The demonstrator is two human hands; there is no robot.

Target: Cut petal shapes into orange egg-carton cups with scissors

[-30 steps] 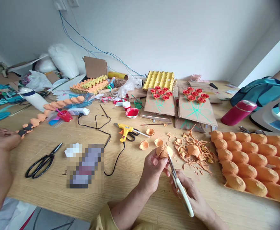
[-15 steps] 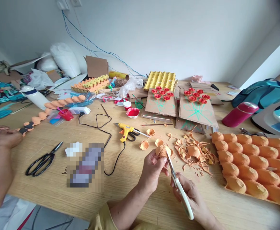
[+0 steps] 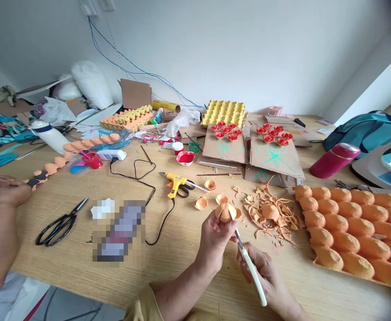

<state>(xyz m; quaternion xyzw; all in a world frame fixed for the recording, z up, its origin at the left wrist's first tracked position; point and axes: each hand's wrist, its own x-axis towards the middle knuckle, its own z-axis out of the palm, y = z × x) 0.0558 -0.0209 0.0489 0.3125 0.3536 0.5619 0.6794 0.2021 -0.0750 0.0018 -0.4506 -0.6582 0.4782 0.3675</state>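
Note:
My left hand (image 3: pixel 215 236) pinches an orange egg-carton cup (image 3: pixel 224 212) above the wooden table (image 3: pixel 182 263). My right hand (image 3: pixel 265 274) grips white-handled scissors (image 3: pixel 249 263), whose blades reach up to the underside of the cup. Just right of the cup lies a pile of orange trimmings (image 3: pixel 270 213). Two cut orange cups (image 3: pixel 201 203) rest on the table behind my left hand. An orange egg tray (image 3: pixel 352 232) lies upside down at the right.
Another person's hands (image 3: pixel 2 189) rest at the left edge. Black scissors (image 3: pixel 60 225), a yellow glue gun (image 3: pixel 176 183) with its black cord, cardboard sheets with red flowers (image 3: pixel 272 149), a yellow egg tray (image 3: pixel 222 111), a red flask (image 3: pixel 335 158) and paint pots crowd the table.
My left hand has turned the cup and drawn it slightly lower. The scissors have dropped and their blades have slid under the cup.

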